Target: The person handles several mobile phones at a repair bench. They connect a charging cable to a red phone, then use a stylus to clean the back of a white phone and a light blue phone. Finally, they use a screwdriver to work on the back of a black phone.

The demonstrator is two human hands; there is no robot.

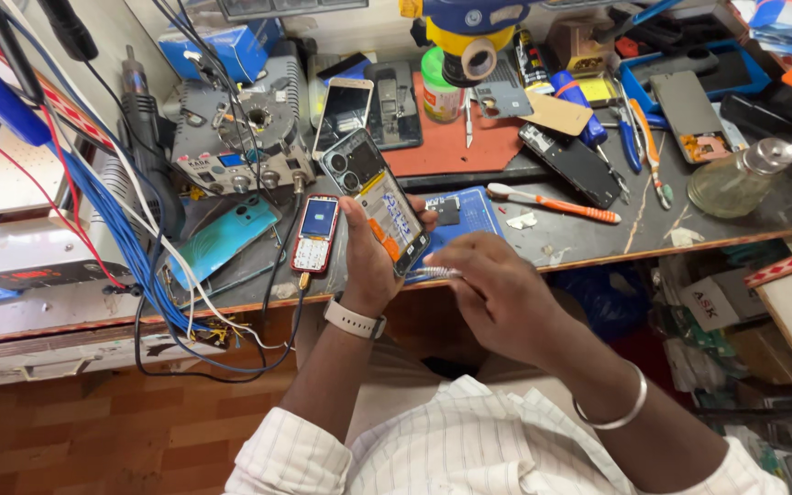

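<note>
While the left hand point(370, 261) grips the opened phone point(379, 203) above the surface point(588, 240), the right hand point(497, 289) pinches tweezers point(434, 272); a slip could scratch its exposed board.

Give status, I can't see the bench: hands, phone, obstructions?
Left hand gripping opened phone. Right hand holding tweezers at its lower edge. Red keypad phone alongside, apart.
</note>
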